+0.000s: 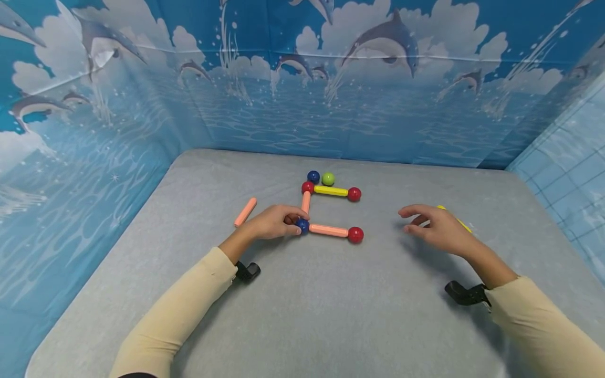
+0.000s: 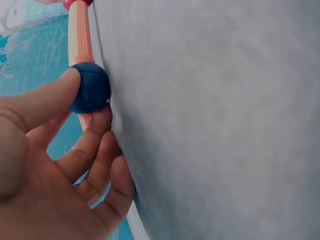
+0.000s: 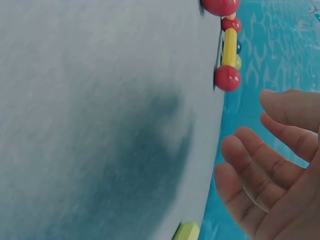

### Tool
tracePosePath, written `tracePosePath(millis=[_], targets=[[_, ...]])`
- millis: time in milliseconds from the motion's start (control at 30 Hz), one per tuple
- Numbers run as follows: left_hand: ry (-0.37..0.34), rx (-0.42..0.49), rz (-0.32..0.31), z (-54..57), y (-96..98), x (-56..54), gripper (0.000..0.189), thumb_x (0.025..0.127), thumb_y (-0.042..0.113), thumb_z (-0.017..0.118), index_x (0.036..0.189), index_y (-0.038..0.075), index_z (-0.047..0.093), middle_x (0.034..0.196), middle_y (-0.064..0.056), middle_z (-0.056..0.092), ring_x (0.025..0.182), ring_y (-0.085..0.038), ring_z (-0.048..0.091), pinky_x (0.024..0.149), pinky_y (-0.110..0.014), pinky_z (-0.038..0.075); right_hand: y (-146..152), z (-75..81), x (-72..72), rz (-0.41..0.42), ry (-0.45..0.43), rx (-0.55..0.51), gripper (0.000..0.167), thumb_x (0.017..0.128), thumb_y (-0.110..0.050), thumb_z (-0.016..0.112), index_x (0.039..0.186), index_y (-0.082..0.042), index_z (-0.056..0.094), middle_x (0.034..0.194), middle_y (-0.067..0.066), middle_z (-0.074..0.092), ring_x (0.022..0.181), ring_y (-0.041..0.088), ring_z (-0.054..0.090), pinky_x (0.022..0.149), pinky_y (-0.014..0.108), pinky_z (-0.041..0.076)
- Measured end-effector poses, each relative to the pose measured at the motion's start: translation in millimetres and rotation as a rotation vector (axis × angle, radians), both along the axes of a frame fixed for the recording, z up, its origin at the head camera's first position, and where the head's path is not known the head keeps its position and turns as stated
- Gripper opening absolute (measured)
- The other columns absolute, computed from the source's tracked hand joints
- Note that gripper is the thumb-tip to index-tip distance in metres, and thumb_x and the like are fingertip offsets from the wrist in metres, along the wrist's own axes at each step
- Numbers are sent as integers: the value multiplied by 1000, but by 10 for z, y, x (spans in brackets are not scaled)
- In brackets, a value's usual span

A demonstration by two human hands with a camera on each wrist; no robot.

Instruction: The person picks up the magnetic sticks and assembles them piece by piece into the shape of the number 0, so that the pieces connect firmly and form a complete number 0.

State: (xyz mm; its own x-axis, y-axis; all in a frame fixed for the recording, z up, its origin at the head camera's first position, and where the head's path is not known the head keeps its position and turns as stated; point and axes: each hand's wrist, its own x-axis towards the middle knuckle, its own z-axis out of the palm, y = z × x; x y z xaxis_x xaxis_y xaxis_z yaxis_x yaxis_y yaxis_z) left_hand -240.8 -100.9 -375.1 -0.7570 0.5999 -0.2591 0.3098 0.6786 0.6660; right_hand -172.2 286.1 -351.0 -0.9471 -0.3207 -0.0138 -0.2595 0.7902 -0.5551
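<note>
My left hand (image 1: pixel 276 221) pinches a blue ball (image 2: pixel 91 87) between thumb and fingers at a corner of a ball-and-rod shape on the table. From that ball an orange rod (image 1: pixel 329 230) runs right to a red ball (image 1: pixel 356 234). Another orange rod (image 1: pixel 306 202) leads back to a second red ball (image 1: pixel 308 188), which joins a yellow rod (image 1: pixel 331 191) ending in a third red ball (image 1: pixel 354 194). Over the table on the right, my right hand (image 1: pixel 439 228) hovers with loosely bent fingers and nothing in them; a yellow rod (image 1: pixel 465 227) lies partly hidden behind it.
A loose orange rod (image 1: pixel 246 212) lies left of the shape, near my left hand. Behind the shape sit a blue ball (image 1: pixel 313 177) and a green ball (image 1: pixel 328 179). The grey table (image 1: pixel 302 315) ends at a dolphin-print curtain (image 1: pixel 293 121) at the back.
</note>
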Motion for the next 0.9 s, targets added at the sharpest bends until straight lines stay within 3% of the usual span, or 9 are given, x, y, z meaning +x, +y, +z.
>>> tracePosePath(millis=[200,333,467,533,733,900], targets=[[-16,3,11,-16,-6,6,39,97,19,65,135,23,62,122,-5,65,107,-18,59,93,-36,51,-58,-65,0,34,3,2,35,92,-9,67,126,-2,62,123,22,67,100,33,69,77,34,57],[-16,1,11,-9,-12,22,39,97,19,65,135,23,62,123,-5,65,109,-18,59,95,-36,51,-317,-102,-27,99,9,43,39,91,-10,68,129,-3,62,125,19,67,100,29,68,83,44,57],[-7,0,7,-5,-11,38,39,96,18,65,135,22,61,124,-6,65,110,-19,60,95,-37,51,-680,-109,-75,182,14,129,49,91,-19,70,137,-9,58,133,15,63,112,30,63,95,55,51],[-4,-3,12,-10,-4,44,39,96,19,65,135,22,62,123,-6,65,109,-19,59,95,-36,51,-853,-113,-93,218,18,178,51,90,-23,71,138,-10,58,129,13,64,113,29,61,96,55,50],[17,-20,15,-15,45,58,39,96,22,65,135,23,62,122,-4,65,108,-19,59,94,-37,51,-1187,-146,2,248,-19,245,39,89,-26,74,123,-11,66,91,0,64,81,14,54,73,31,48],[54,-26,10,-7,45,61,38,96,21,66,134,22,63,125,-6,67,112,-19,62,96,-38,52,-1428,-151,170,242,-114,165,38,90,-29,73,119,-7,67,81,-3,61,72,11,52,65,25,43]])
